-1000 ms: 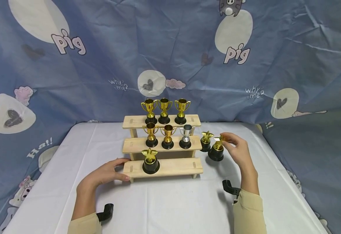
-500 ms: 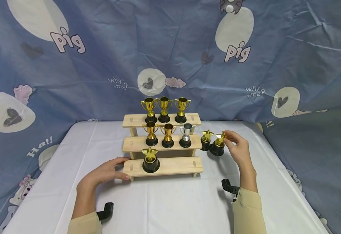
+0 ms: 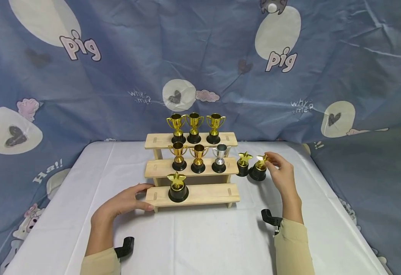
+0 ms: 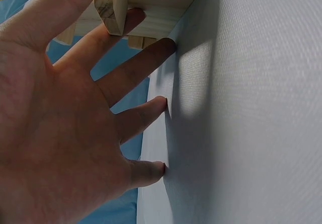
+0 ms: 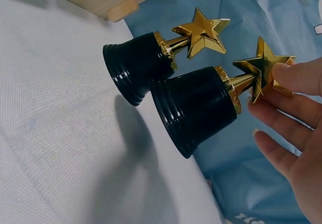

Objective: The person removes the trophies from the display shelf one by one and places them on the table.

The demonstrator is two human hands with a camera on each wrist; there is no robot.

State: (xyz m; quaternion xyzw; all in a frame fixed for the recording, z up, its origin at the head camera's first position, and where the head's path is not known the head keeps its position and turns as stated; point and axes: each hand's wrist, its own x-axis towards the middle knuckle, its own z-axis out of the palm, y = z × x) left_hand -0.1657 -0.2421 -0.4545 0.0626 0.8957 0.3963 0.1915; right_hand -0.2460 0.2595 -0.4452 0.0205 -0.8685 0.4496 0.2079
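Gold star trophy [image 5: 198, 110], partly hidden by fingers [image 5: 297, 105]

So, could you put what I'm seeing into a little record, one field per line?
Left hand: rests against the bottom step's left end, fingers spread
Right hand: pinches a star trophy by its star
Beside that: a second star trophy
Top step: three gold cups
Middle step: two orange-gold cups, one silver cup
Bottom step: a third star trophy
Table cover: white cloth

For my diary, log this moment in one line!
right hand: pinches black-based gold star trophy | left hand: holds tiered pale wooden shelf
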